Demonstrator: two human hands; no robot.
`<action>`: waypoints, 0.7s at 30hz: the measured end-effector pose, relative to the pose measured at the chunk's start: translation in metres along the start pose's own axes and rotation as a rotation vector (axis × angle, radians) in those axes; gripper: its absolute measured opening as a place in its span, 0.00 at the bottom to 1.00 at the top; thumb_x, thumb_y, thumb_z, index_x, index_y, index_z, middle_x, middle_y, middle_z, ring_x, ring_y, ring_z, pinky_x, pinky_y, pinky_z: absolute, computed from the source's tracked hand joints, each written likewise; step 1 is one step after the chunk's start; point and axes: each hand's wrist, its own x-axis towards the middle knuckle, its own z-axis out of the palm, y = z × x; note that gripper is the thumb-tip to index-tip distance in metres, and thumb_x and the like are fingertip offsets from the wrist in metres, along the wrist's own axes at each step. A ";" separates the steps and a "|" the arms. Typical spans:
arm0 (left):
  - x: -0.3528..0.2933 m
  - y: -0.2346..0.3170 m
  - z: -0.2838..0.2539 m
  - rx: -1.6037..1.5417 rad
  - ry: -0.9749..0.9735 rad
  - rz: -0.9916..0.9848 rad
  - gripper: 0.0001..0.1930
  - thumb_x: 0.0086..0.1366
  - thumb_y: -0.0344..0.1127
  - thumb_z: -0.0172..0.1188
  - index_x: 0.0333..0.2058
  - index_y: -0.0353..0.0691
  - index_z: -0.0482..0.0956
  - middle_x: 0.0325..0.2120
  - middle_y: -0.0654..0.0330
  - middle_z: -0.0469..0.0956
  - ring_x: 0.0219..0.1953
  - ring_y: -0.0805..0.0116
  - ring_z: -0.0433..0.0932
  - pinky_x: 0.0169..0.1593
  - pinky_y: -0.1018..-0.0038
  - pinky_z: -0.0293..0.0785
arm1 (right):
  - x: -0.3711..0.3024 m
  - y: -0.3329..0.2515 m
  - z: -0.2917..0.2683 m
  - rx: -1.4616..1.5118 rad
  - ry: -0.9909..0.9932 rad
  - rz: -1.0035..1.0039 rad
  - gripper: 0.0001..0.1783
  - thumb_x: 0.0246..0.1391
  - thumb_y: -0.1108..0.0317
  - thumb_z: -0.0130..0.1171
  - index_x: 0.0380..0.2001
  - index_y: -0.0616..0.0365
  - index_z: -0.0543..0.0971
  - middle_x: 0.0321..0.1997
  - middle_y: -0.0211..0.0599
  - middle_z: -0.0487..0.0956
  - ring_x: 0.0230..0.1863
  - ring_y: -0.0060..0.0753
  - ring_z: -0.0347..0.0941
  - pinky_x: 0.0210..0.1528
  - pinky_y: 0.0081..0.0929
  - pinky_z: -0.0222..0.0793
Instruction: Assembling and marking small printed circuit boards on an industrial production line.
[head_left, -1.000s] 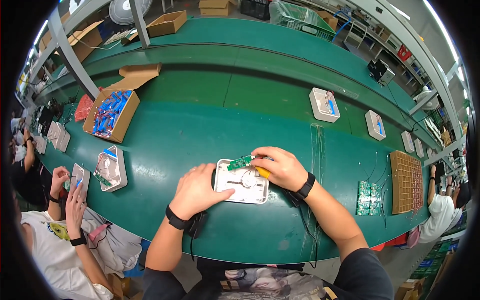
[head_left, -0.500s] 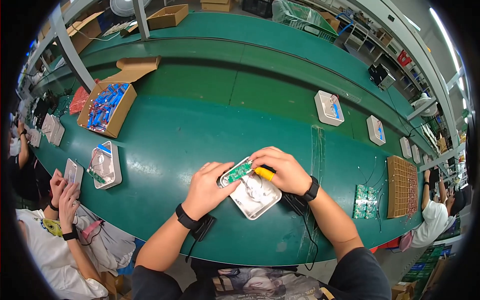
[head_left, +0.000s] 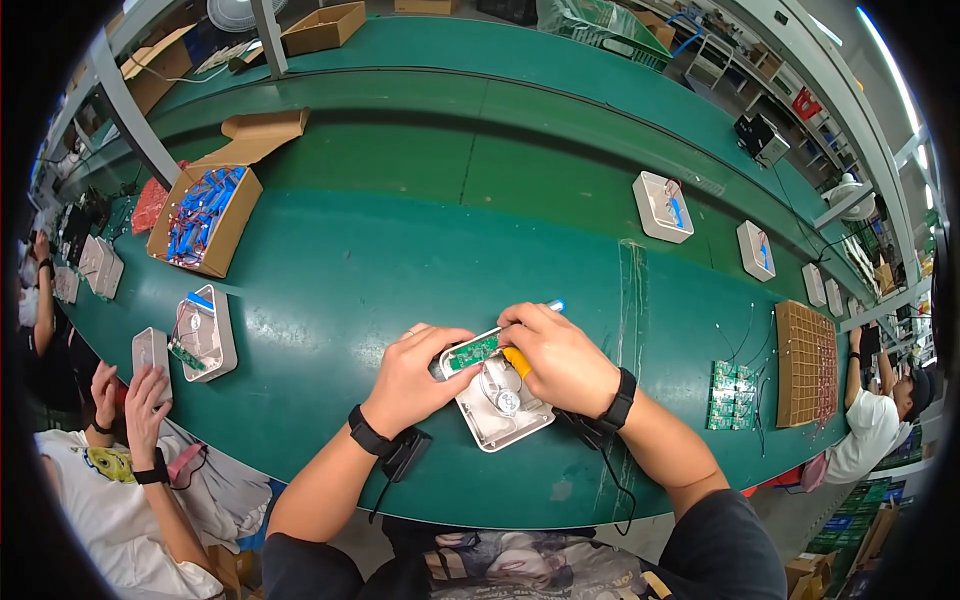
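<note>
A white plastic housing (head_left: 487, 437), open side up, lies in front of me between my hands. My left hand (head_left: 412, 372) grips its upper left side, thumb over the rim. A narrow green circuit board (head_left: 473, 352) sits in the housing's far end. Farther down inside is a small round silvery part (head_left: 507, 402) with thin wires. My right hand (head_left: 565, 362) curls over the far right rim, fingers closed around a yellow cylindrical piece (head_left: 516, 361), mostly hidden. Just beyond those fingers pokes a blue cylinder's end (head_left: 556, 305); whether I hold it is unclear.
A carton of blue battery cells (head_left: 205, 215) stands at the left. Near it lies another housing (head_left: 208, 335), beside a co-worker's hands (head_left: 135, 400). More housings (head_left: 664, 207) line the far right. Green boards (head_left: 732, 395) and a divided brown tray (head_left: 806, 365) are at the right.
The housing has turned slightly and come nearer me. My right hand has shifted, and the blue cylinder end now shows beyond it. The round part has become visible. The co-worker's hands moved apart.
</note>
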 end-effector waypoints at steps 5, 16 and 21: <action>-0.002 -0.005 0.002 0.014 0.022 0.090 0.13 0.52 0.28 0.78 0.37 0.37 0.86 0.40 0.56 0.88 0.38 0.59 0.84 0.43 0.66 0.80 | 0.002 0.002 0.001 -0.011 0.005 -0.013 0.14 0.50 0.81 0.63 0.42 0.63 0.83 0.54 0.43 0.79 0.56 0.49 0.77 0.60 0.40 0.74; -0.002 -0.002 0.001 0.052 0.008 0.110 0.08 0.52 0.28 0.78 0.31 0.40 0.88 0.40 0.57 0.88 0.38 0.59 0.84 0.42 0.67 0.80 | 0.003 0.006 0.008 0.029 0.054 -0.008 0.08 0.53 0.76 0.66 0.38 0.61 0.87 0.52 0.39 0.81 0.52 0.45 0.78 0.56 0.39 0.75; -0.005 0.001 0.003 0.144 0.017 0.157 0.06 0.53 0.29 0.77 0.31 0.40 0.89 0.39 0.58 0.88 0.37 0.59 0.84 0.42 0.67 0.80 | 0.002 0.012 0.012 0.055 -0.013 0.079 0.08 0.55 0.74 0.66 0.38 0.60 0.89 0.50 0.40 0.83 0.50 0.45 0.80 0.54 0.39 0.77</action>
